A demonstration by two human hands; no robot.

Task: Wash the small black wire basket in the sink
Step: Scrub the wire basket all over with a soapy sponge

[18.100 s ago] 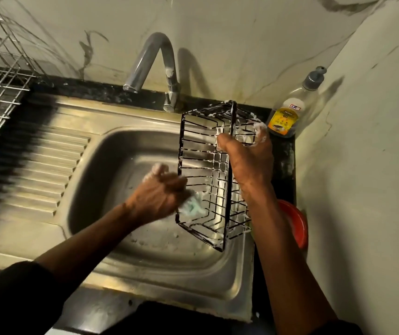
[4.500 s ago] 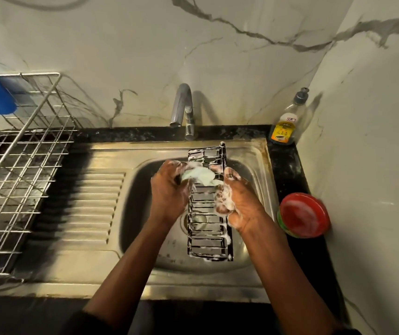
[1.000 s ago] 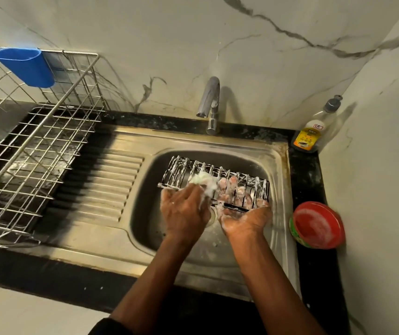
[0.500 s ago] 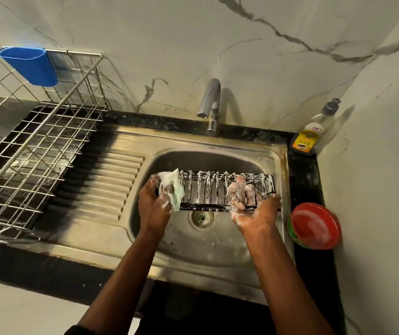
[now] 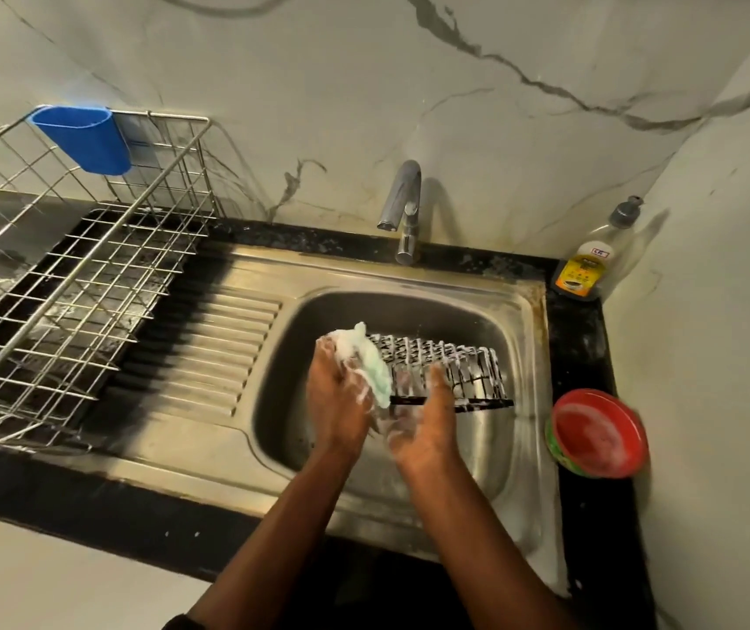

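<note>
Our right hand point(image 5: 425, 425) grips the small black wire basket point(image 5: 468, 370) over the shiny steel sink point(image 5: 525, 320), our left hand point(image 5: 339, 402) squeezes a foamy green cloth point(image 5: 370, 363) just beside that grip, and the soap could make the basket slip and drop.

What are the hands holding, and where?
Left hand grips a soapy scrubber; right hand holds the basket by its near edge.
</note>
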